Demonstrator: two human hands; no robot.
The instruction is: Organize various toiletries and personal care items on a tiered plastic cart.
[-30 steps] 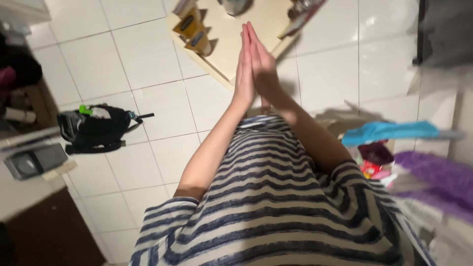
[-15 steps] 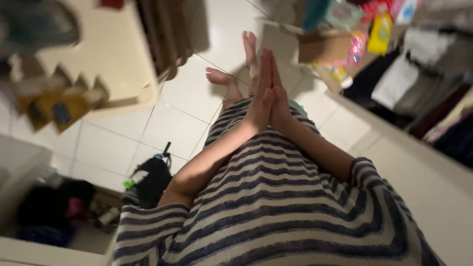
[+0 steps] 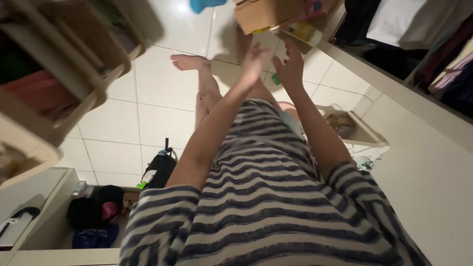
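My left hand (image 3: pixel 254 60) and right hand (image 3: pixel 290 68) were raised before me, slightly apart, palms facing, fingers loose, grasping nothing. Cardboard box (image 3: pixel 266 14) sat just beyond fingertips, on white tiled floor (image 3: pixel 148 108). My bare foot (image 3: pixel 189 61) rested left of hands. Black bag (image 3: pixel 158 170) lay near striped shirt (image 3: pixel 266 207).
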